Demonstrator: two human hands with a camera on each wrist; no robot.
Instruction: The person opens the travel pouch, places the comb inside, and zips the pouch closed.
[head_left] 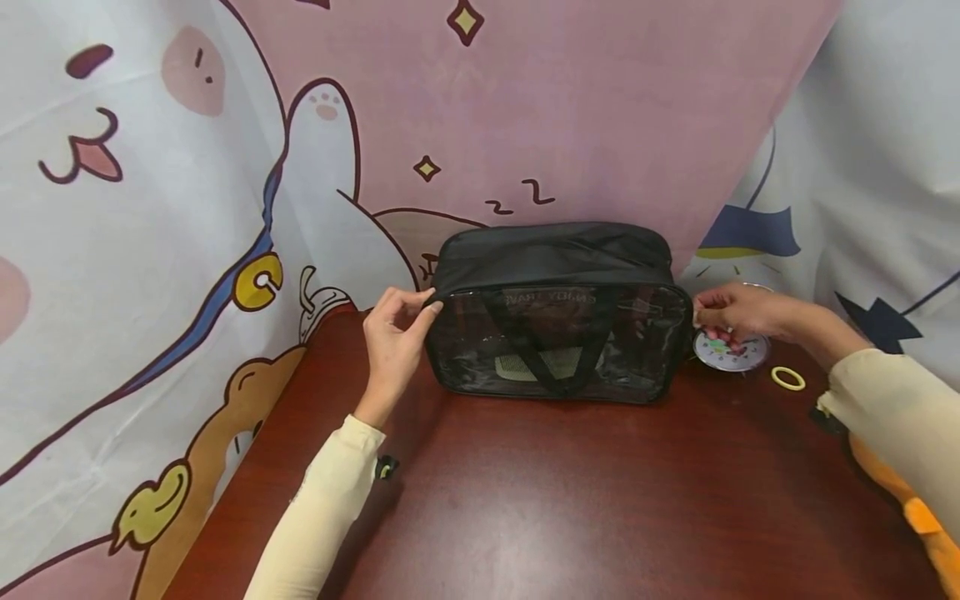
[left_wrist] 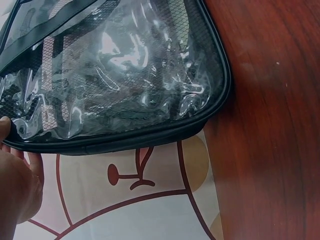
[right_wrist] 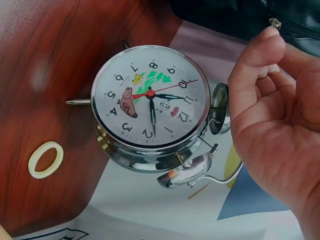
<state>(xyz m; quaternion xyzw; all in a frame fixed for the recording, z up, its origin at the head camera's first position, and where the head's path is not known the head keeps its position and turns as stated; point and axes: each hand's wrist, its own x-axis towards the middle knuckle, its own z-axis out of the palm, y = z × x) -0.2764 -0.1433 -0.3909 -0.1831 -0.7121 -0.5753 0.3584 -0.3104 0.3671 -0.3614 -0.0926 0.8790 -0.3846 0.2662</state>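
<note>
A black travel bag (head_left: 555, 258) with a clear front panel and two dark strap handles stands upright on the table. At its upper left corner, my left hand (head_left: 393, 337) pinches the edge between thumb and fingers. My right hand (head_left: 738, 310) is at the upper right corner, thumb and forefinger together at the zipper pull (right_wrist: 275, 23). The left wrist view shows the clear panel (left_wrist: 120, 75) with its black piping and the thumb on the rim. A pale meshed item (head_left: 540, 364) shows through the front panel.
Below my right hand stands a silver twin-bell alarm clock (right_wrist: 150, 95). A pale yellow ring (right_wrist: 45, 160) lies beside it on the red-brown table (head_left: 570, 500). Orange cloth (head_left: 918, 517) shows at the right edge. A printed cartoon curtain (head_left: 570, 108) hangs behind the bag.
</note>
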